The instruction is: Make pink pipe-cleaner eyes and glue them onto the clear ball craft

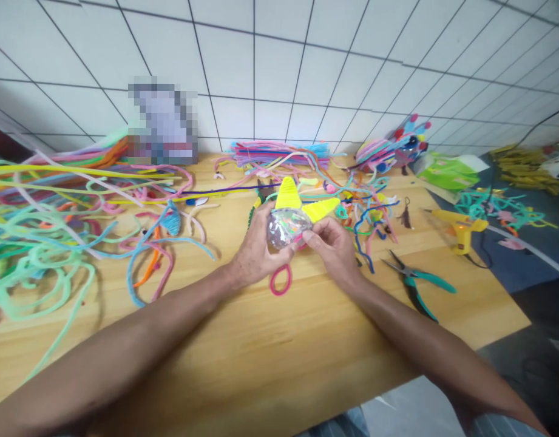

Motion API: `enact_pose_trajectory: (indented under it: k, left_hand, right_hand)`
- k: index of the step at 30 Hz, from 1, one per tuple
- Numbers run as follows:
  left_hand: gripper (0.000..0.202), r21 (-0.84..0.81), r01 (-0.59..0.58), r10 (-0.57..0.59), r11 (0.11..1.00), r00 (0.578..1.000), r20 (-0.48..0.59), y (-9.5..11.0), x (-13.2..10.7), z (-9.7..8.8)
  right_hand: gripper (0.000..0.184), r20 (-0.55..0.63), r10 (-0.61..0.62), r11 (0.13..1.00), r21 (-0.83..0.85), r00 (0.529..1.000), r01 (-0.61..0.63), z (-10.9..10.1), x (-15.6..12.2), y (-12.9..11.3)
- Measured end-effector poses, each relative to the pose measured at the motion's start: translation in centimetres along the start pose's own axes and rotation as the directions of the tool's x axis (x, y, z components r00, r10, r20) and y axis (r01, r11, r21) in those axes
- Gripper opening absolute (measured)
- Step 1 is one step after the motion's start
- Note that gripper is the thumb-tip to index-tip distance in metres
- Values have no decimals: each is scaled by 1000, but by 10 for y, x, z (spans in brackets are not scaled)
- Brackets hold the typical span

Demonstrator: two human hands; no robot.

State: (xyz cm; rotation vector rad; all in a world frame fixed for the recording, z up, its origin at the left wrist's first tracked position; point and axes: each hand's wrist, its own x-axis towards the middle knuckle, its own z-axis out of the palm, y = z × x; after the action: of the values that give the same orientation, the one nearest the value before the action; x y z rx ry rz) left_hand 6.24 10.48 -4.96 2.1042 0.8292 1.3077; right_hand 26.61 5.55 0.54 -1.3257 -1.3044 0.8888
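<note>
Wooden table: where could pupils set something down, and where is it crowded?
Bare wood shows between the forearms, below the pink loop, and right of the teal pliers. Crowded: left side, under tangled pipe cleaners; back, around the pink-blue bundle.

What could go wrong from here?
The glossy rounded piece could slip from the left hand if the grip loosens. The teal-handled pliers lie open by the right forearm and might snag it. The yellow glue gun sits near the table's edge, where a bump could knock it off.
</note>
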Motion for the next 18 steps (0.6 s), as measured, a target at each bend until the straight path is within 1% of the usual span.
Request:
enact_pose_trajectory:
  k: [3,6,9,13,18]
  left_hand:
    - [87,3,0,0,1000,1000,-26,1,0,0]
    - [85,-20,52,-53,998,998,-33,1,1,-1]
    - [85,-37,93,-93,995,995,-19,1,2,-2]
    - [89,-44,66,-67,997,998,-15,1,2,-3]
    - [92,-46,121,-120,992,993,21,1,0,-6]
  right_hand:
    - [36,10,-2,999,-36,1000,2,0,4,-6]
    - [36,20,5,999,-46,1000,-4,2,6,-8]
    - [40,0,11,1000,-21,1000,-11,7,7,-3]
    - [47,-47,-6,1000,18,999,7,12,4,5]
    - [50,-43,-34,999,19,998,35,13,3,5]
